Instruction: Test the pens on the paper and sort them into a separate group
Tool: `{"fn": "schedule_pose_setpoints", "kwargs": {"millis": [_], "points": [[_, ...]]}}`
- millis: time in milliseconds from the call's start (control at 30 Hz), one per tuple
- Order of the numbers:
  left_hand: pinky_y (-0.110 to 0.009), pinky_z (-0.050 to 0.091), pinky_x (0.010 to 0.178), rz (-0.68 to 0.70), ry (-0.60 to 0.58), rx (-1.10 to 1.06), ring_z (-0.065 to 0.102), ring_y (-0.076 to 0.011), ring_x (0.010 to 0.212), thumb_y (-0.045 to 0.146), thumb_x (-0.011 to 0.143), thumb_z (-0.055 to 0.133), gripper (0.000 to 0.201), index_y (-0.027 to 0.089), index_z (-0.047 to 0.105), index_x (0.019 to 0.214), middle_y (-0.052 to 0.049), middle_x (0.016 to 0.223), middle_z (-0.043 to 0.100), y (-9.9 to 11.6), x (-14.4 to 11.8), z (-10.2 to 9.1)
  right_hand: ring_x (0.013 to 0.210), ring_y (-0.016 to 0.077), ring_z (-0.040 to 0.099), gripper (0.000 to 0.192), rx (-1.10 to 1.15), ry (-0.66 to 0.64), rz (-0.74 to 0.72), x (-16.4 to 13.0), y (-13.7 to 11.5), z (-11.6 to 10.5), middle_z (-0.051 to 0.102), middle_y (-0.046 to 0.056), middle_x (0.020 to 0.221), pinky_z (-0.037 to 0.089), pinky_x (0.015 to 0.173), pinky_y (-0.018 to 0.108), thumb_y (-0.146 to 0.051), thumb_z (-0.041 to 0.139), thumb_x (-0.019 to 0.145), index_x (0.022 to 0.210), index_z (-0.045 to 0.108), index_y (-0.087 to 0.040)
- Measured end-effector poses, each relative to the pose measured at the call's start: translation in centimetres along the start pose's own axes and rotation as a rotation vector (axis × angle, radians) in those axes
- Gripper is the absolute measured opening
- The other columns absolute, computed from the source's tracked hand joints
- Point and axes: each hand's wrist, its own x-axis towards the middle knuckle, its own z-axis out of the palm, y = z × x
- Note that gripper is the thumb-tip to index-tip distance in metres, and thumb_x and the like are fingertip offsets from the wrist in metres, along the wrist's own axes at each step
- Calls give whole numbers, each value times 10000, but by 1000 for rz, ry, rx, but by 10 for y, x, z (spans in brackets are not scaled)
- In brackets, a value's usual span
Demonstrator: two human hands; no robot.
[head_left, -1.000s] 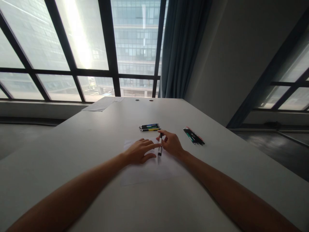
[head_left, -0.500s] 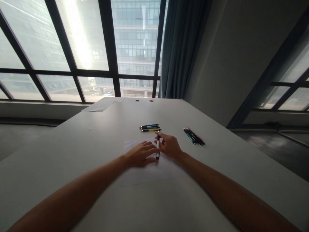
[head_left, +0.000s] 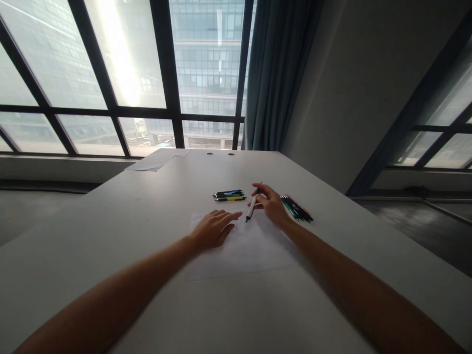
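The right hand (head_left: 271,204) held a white pen (head_left: 251,208) pinched between thumb and fingers, raised a little above the desk (head_left: 147,206). The pen was tilted, its dark tip pointing down and toward the person, just over the far edge of a sheet of paper (head_left: 250,248), and its upper end rose past the fingers. Whether the tip touched the sheet could not be told.

The left hand (head_left: 214,228) lay flat on the left part of the same sheet, palm down, fingers spread and loose, gripping nothing. Its fingertips pointed toward the pen and stopped just short of it.

The paper lay in front of the person on the pale desk, between the two forearms, with its far edge near the hands.

Beyond the sheet, a small row of pens (head_left: 229,194) lay side by side across the desk, one of them yellow and one blue, close to the right hand but apart from it. To the right, a second bunch of dark pens (head_left: 298,208) lay at a slant, just beside the back of the right hand; whether it touched them was not clear.

At the far left corner of the desk lay more papers (head_left: 157,159). Behind the desk stood tall windows (head_left: 121,73) with dark frames and a grey-blue curtain (head_left: 276,73).
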Motion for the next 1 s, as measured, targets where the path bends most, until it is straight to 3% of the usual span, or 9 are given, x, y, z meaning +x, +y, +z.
{"fn": "schedule_pose_setpoints", "kwargs": {"millis": [133,233,300,367,567,1000], "points": [[-405,504,839,-206,-27,120,636,-227,933,249,951,427,255,174,638,1073,-86,1001,715,-8,-3,0,554,130,582,544,-284,296,-45,26,8,-65,623,50,953,529,551,301,-291,516,780,1316,474,-208],[-417,494,852,-320,-89,162,626,-237,956,250,939,444,244,180,666,1013,-78,999,716,-13,-5,0,695,184,627,470,-613,521,-24,32,27,-121,673,91,940,532,705,339,-258,585,745,1201,556,-147],[-422,488,858,-368,-127,163,614,-242,974,262,937,444,252,186,674,1010,-74,1022,710,-15,-6,1,831,228,646,272,-847,547,59,30,44,-149,699,115,930,497,840,371,-217,590,737,986,665,-141],[-423,482,874,-397,-161,149,597,-244,1008,278,935,446,261,200,680,1020,-65,1067,697,-16,-7,2,883,240,653,243,-954,494,129,26,60,-167,715,117,966,482,864,361,-201,584,750,959,698,-150],[-423,457,941,-430,-197,125,563,-240,1065,299,915,478,252,234,701,1015,-51,1122,670,-16,-7,3,944,236,663,286,-1046,249,193,23,86,-180,727,109,1012,483,832,312,-177,556,774,989,743,-161],[-435,461,935,-441,-237,151,555,-253,1079,294,923,476,256,216,690,1039,-56,1147,658,-14,-6,2,1025,241,621,354,-1136,219,211,23,80,-168,683,112,1127,451,881,333,-247,439,888,1160,645,-150]]}}
